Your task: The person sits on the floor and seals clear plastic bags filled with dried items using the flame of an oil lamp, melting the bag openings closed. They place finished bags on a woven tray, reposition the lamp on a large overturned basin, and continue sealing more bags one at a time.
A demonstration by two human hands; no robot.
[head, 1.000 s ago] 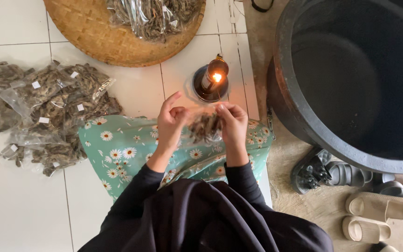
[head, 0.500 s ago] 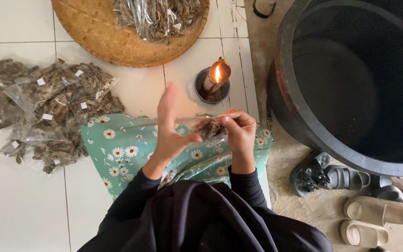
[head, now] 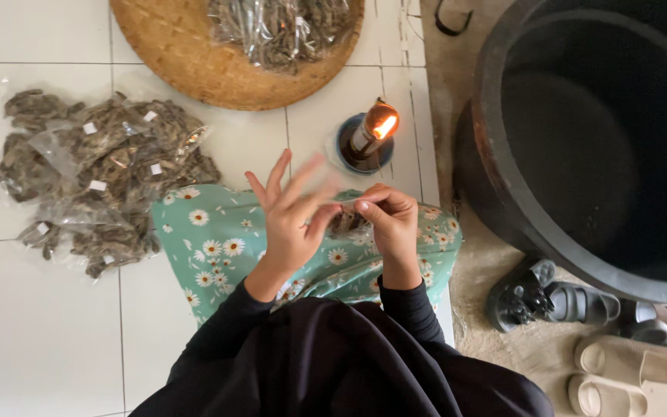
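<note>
The right hand pinches the top edge of a small clear packet between thumb and fingertips, holding it over the lap; dark dried bits show through the plastic. The left hand is spread, fingers fanned and blurred, palm toward the packet, its thumb just beside the pinched edge; I cannot tell whether it touches the plastic. Both hands hover above a green cloth printed with white daisies, which drapes the knees. At about one o'clock from the hands a lit candle stands in a dark round holder on the white tiles, its flame near the packet but apart from it. At nine to ten o'clock a pile of filled packets lies on the floor, touching the cloth's edge. At twelve o'clock a woven tray holds more packets. At three o'clock a big black tub stands on rough concrete, and at four o'clock sandals, dark and pale, lie beside it.
</note>
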